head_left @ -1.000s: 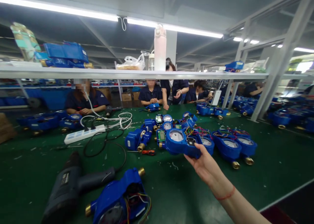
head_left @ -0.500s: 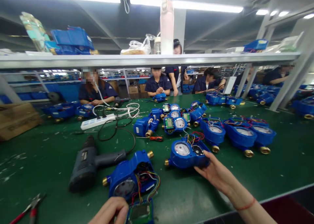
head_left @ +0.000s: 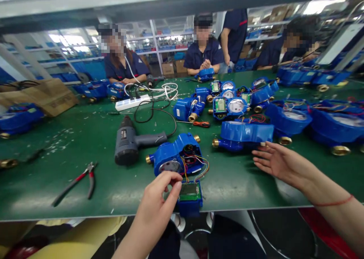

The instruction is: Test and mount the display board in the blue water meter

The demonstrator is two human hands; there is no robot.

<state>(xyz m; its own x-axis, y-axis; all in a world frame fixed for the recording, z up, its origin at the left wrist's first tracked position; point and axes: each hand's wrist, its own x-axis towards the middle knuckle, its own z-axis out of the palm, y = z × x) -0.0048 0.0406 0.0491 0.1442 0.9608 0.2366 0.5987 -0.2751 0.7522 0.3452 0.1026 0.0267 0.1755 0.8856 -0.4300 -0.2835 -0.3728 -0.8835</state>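
Green matted bench [head_left: 241,183], left hand [head_left: 159,204] seemingly pinching blue plastic module [head_left: 190,198]

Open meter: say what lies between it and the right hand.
Head view: only bare green mat between the open meter and the right hand; a closed meter sits just behind that stretch.

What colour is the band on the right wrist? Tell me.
The band is red, head view.
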